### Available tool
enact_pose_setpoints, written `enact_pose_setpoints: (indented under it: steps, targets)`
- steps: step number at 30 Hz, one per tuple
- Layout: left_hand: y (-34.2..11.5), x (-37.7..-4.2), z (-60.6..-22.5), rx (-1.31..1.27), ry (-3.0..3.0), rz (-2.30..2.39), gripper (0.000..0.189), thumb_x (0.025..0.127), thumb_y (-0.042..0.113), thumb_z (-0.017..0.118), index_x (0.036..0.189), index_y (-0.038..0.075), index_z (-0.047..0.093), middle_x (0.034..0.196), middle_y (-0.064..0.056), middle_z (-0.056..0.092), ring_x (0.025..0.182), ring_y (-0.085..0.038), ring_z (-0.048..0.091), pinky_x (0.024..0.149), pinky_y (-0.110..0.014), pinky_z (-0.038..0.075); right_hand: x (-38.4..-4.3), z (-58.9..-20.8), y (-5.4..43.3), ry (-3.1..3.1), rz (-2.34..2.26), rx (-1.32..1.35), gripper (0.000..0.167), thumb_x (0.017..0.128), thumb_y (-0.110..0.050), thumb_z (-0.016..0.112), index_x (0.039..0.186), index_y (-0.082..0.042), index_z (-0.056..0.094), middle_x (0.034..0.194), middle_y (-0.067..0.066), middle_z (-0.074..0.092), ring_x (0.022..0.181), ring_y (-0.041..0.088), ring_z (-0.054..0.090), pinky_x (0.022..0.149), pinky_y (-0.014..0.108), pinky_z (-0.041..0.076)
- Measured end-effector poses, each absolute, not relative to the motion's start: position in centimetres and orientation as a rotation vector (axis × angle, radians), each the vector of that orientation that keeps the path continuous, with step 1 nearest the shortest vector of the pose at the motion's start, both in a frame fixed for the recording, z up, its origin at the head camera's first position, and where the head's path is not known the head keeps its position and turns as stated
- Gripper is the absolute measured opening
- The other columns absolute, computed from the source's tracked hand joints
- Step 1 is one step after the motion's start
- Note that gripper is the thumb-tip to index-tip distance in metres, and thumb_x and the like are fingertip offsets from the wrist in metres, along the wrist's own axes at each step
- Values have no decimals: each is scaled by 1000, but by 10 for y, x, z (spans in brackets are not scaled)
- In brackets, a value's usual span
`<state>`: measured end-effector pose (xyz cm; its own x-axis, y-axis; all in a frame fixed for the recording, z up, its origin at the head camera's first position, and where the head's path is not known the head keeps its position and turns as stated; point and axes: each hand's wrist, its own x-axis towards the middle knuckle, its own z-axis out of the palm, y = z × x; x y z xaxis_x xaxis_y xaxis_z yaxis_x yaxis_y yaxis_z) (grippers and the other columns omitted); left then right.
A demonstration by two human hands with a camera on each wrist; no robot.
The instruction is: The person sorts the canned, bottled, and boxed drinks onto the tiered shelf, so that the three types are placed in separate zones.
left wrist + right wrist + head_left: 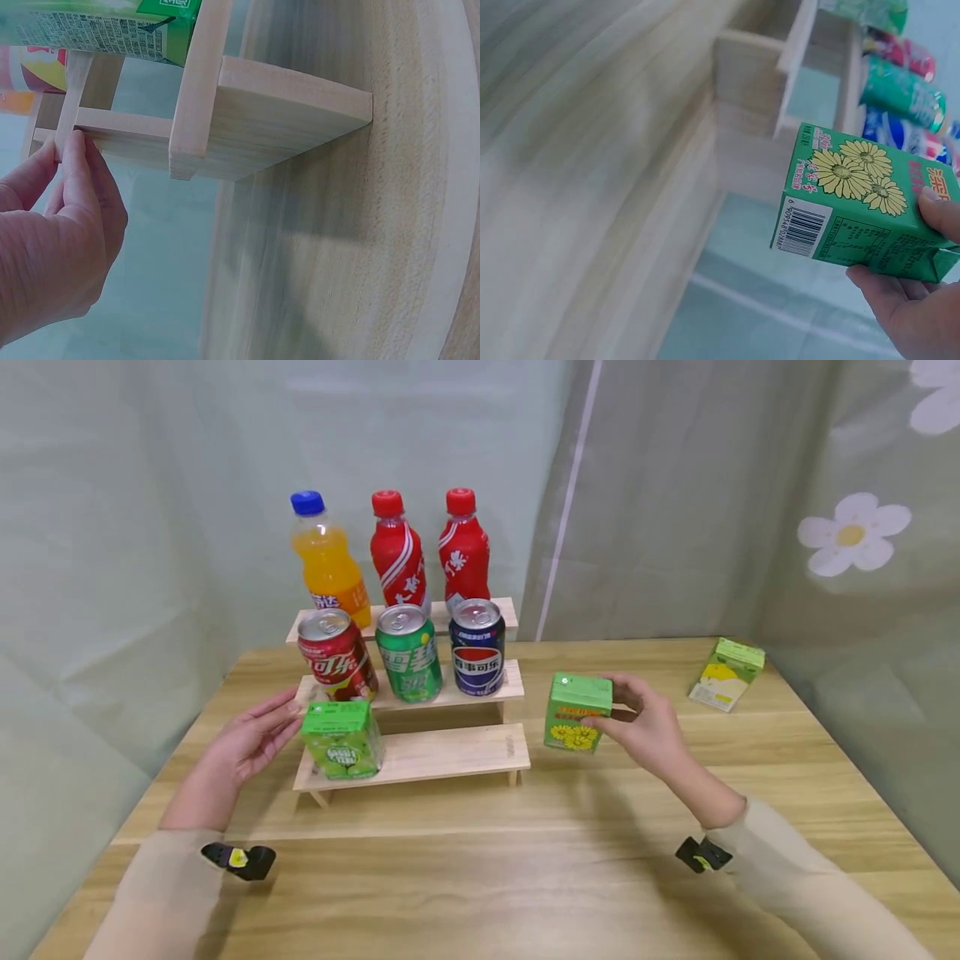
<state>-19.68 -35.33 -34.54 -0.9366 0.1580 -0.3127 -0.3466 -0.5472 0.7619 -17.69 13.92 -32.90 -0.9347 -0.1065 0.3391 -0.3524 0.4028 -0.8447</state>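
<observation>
My right hand (647,727) grips a green drink carton (576,714) with yellow flowers on it, thumb on the front. The carton is held up to the right of a three-step wooden rack (450,753); its barcode end shows in the right wrist view. At the rack's left side, my left hand (243,745) pinches the end of the middle step between thumb and fingers, as the left wrist view shows. A lighter green carton (343,750) stands at the left end of the lowest step, close to that hand.
Red (339,660), green (409,660) and dark blue (477,652) cans fill the middle step. Behind them stand an orange drink bottle (327,560) and two red-capped bottles (397,556). A yellow-green carton (727,674) sits at the table's back right. Curtains hang behind.
</observation>
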Motion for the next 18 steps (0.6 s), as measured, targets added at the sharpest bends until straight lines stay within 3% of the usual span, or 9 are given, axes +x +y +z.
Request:
enact_pose_setpoints:
  steps: [3,11,18]
  targets:
    - [-353,-197,-345,-294,1305,2528,30,94,-3,53,94,15,77,91,-4,71,82,-13,69,80,-20,58,-173,-322,131,-2425,1566,464,53,72,10,76,121,5,56,109,21,65,91,-1,61,81,20,58]
    - [-350,-198,-341,-295,1316,2525,29,93,-4,54,93,14,77,89,-4,71,81,-13,69,80,-20,59,-168,-320,98,-2389,1708,565,55,72,11,76,122,4,56,109,21,66,98,28,64,85,36,59]
    - [-352,-197,-342,-307,1326,2516,30,94,-3,53,94,15,77,90,-4,71,82,-13,69,80,-20,58,-171,-317,62,-2347,1817,641,56,71,9,77,123,4,55,112,21,65,102,32,64,88,35,59]
